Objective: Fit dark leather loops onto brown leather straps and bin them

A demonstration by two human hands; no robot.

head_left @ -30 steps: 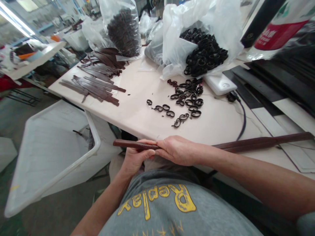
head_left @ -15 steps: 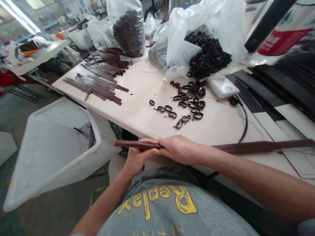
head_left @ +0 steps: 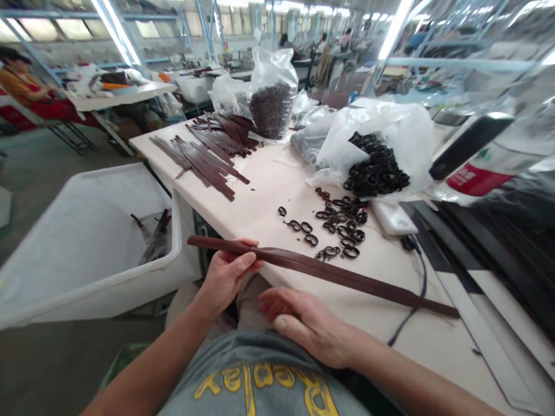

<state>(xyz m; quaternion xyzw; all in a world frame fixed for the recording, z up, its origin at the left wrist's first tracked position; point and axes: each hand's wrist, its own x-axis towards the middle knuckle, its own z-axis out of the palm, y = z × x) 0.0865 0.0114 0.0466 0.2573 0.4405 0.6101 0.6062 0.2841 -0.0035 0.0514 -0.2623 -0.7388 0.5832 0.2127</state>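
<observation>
My left hand [head_left: 229, 277] pinches a long brown leather strap [head_left: 342, 275] near its left end, thumb on top. From there the strap runs to the right, over the front part of the table. A narrow band seems to go round it by my fingertips. My right hand [head_left: 312, 326] is off the strap, below it and near my lap. It is empty, the fingers loosely curled and the thumb apart. Beyond the strap lie several small dark loops [head_left: 350, 252] on the table.
A clear bag of black loops [head_left: 376, 167] stands at the back of the white table [head_left: 269, 185]. Brown strips [head_left: 208, 167] lie at its far left. A white bin [head_left: 176, 231] stands left, a cable [head_left: 422, 283] and dark boards right. A person [head_left: 26, 86] sits far left.
My right hand has let go of the strap and dropped toward my lap. My left hand keeps hold, and the strap now slants down to the right. The view has tilted up.
</observation>
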